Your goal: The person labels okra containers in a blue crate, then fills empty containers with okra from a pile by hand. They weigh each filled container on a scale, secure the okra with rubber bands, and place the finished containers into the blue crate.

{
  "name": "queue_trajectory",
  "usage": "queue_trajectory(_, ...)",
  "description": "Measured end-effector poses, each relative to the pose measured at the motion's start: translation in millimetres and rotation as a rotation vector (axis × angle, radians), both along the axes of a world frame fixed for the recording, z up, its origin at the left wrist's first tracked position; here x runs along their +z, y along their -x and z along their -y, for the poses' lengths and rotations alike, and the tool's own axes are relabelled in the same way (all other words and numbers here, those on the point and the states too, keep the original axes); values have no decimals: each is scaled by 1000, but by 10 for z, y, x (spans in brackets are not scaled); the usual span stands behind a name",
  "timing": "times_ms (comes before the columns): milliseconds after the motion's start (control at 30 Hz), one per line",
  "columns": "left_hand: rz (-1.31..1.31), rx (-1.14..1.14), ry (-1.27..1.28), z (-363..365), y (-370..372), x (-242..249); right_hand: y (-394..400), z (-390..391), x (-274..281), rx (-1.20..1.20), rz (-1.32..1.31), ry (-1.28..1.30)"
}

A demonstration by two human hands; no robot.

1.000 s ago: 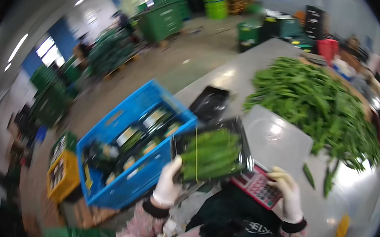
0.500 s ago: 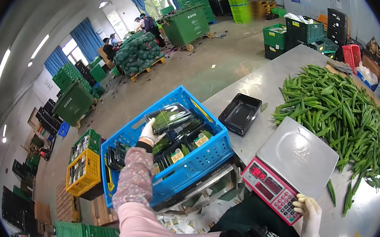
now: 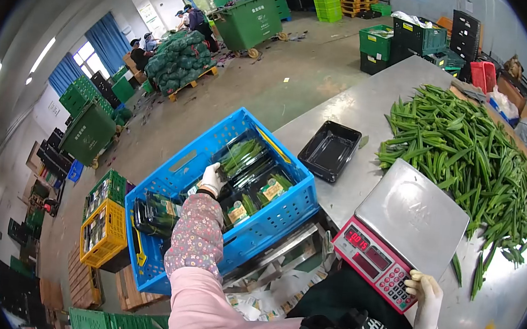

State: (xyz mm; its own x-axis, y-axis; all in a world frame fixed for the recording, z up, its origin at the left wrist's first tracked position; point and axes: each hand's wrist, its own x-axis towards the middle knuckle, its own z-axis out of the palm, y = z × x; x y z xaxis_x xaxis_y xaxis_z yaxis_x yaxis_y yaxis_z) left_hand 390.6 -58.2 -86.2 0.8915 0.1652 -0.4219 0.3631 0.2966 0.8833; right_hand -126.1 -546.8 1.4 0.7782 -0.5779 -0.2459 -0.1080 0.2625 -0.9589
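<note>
My left hand (image 3: 212,178), in a white glove, reaches into the blue crate (image 3: 283,220) and grips the near end of a wrapped black tray of okra (image 3: 243,155), which lies on top of other packed trays. My right hand (image 3: 425,300), also gloved, rests empty against the front right corner of the red-faced scale (image 3: 412,217), beside its keypad. The scale's steel platform is bare. An empty black tray (image 3: 330,150) sits on the steel table (image 3: 357,110) left of the scale. A big heap of loose okra (image 3: 467,152) lies behind the scale.
A yellow crate (image 3: 99,237) and green crates stand on the floor to the left. Loose labels lie under the table edge near my apron. Green bins, netted sacks on a pallet and several people are far back. Crates stand at the table's far end.
My left hand has lowered the okra tray from above the crate down onto the packed trays inside it. My right hand has stayed at the scale's corner.
</note>
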Motion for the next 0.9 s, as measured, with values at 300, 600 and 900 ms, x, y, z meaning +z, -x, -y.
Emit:
queue_trajectory(300,611,250,-909,450,-234,454,145,135,28,-97,26,78)
queue_trajectory(600,1067,-785,-906,3226,1749,872,525,643,-260,-438,40,152)
queue_trajectory(900,828,-615,-1473,3592,905,72,719,1167,-768,-621,-206,844)
